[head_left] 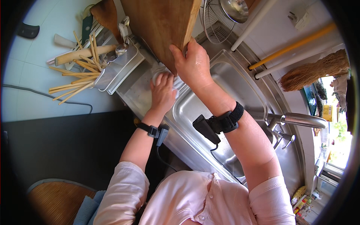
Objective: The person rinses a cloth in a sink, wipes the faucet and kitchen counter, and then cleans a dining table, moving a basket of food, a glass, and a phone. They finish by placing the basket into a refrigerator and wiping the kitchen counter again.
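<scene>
My right hand (194, 64) is closed around the lower corner of a thick wooden cutting board (157, 28), its thumb on the broad face. The board is tilted up over the metal counter, and its top runs out of view. Below the board's lower end, my left hand (164, 90) presses a crumpled white cloth (179, 83) with its fingers bent over it. Part of the cloth is hidden under that hand and behind the board. Black straps with small devices circle both wrists.
A stainless steel sink (225, 86) with a faucet (300, 120) lies at right. On the left, a utensil holder (122, 71) bristles with chopsticks (75, 80) and a rolling pin. A wire strainer (215, 22), ladle and brush (315, 71) hang or stand along the wall.
</scene>
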`<act>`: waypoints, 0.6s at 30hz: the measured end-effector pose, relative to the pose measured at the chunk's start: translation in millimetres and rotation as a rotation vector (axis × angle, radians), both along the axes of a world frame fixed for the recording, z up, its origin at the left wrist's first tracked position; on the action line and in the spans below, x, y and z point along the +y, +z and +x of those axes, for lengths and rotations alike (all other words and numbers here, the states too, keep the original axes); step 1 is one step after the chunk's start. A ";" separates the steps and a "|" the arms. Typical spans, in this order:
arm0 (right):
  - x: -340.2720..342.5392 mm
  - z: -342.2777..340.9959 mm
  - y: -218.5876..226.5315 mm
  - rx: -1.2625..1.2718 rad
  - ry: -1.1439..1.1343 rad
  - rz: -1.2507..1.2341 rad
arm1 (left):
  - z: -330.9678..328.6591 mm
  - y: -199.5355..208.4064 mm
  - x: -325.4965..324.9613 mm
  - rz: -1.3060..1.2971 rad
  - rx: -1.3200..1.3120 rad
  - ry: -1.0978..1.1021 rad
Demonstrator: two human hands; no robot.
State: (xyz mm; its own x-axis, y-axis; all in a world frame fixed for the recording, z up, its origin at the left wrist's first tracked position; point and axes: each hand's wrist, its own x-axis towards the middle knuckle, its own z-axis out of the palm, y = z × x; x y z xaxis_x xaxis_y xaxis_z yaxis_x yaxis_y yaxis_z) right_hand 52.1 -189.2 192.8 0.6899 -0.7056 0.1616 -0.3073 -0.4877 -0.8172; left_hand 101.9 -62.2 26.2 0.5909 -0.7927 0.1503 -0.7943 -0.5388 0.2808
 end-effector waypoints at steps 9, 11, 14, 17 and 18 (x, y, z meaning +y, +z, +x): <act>-2.4 -1.3 -14.6 -0.148 0.085 0.055 | -20.1 9.5 -93.6 -0.276 0.041 0.333; -0.8 1.8 -27.5 -0.242 0.115 0.042 | -21.9 19.8 -94.1 -0.127 -0.034 0.336; -10.6 -8.9 -48.7 -0.198 0.123 0.048 | -40.0 18.0 -117.9 0.071 -0.101 0.280; -11.3 -15.4 -42.9 -0.165 0.113 0.053 | -45.6 19.8 -133.1 0.274 -0.209 0.246; -13.0 -18.6 -36.1 -0.163 0.119 0.026 | -46.8 8.6 -138.1 0.193 -0.193 0.237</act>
